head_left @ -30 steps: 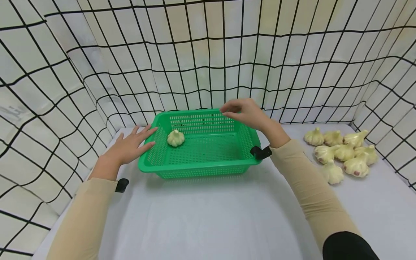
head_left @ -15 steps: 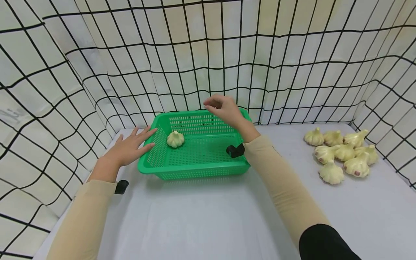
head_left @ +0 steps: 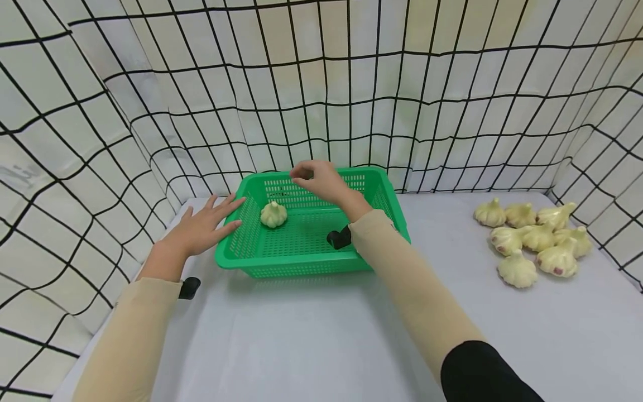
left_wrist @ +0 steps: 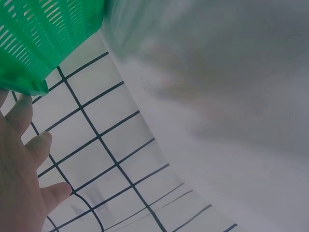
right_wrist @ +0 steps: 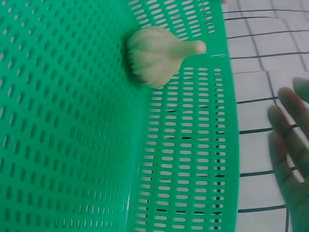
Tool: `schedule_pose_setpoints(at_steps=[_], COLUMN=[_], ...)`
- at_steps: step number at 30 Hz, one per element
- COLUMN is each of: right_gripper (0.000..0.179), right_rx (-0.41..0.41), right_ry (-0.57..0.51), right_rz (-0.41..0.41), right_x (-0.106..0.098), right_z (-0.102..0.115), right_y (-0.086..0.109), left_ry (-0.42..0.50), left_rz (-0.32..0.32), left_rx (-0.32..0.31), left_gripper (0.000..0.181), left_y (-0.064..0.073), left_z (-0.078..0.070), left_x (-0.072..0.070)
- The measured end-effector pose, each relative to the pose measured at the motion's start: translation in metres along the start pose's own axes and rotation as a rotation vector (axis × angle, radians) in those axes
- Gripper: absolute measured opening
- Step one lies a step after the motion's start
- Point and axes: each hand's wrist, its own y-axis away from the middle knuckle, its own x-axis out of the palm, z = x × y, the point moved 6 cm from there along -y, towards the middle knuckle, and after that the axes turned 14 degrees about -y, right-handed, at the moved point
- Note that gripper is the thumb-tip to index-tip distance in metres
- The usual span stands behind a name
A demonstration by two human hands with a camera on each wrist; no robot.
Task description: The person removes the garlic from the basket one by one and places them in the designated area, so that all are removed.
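A green plastic basket (head_left: 301,258) with slotted walls stands on the white table. One garlic bulb (head_left: 273,214) sits inside it at the left; the right wrist view shows this bulb (right_wrist: 157,55) against the basket wall. My left hand (head_left: 200,230) lies with spread fingers at the basket's left rim, and its fingertips touch the rim in the left wrist view. Above the basket's back part hovers my right hand (head_left: 324,181), fingers loosely bent, holding nothing. The right wrist view has that hand (right_wrist: 292,145) beyond the rim, apart from the garlic.
Several more garlic bulbs (head_left: 537,237) lie in a group on the table (head_left: 311,335) at the right. Black netting (head_left: 361,100) over white walls encloses the back and both sides, close behind the basket.
My right hand has moved left over the basket, from its right back corner toward the garlic bulb. The left hand stays at the rim, and the garlic has not moved.
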Motion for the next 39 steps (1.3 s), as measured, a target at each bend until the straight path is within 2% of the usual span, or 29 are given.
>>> schedule_pose_setpoints(at_steps=[8,15,19,26,34,39], right_gripper=[0.039,0.041,0.043,0.043,0.062,0.058], right_rx=[0.140,0.212,0.235,0.246,0.299,0.280], right_ry=[0.051,0.104,0.130,0.174,0.179,0.164], right_rz=[0.215,0.322,0.372,0.388,0.553,0.573], right_x=[0.032,0.050,0.056,0.063,0.074,0.076], right_z=[-0.015,-0.026,-0.030,-0.031,-0.037,-0.040], right_y=[-0.015,-0.015,-0.018,-0.025,-0.020,-0.020], left_ry=[-0.013,-0.008,-0.007,0.007,-0.013,-0.004], left_rz=[0.003,0.003,-0.002,-0.009,-0.020,-0.026], left_rx=[-0.005,-0.011,-0.009,-0.006,-0.005,-0.004], left_gripper=[0.070,0.070,0.070,0.069,0.070,0.070], left_y=[-0.001,0.005,0.005,0.002,-0.001,-0.001], left_z=[0.002,0.003,0.004,0.002,0.000,0.001], left_x=[-0.001,-0.003,-0.004,-0.001,0.000,0.001])
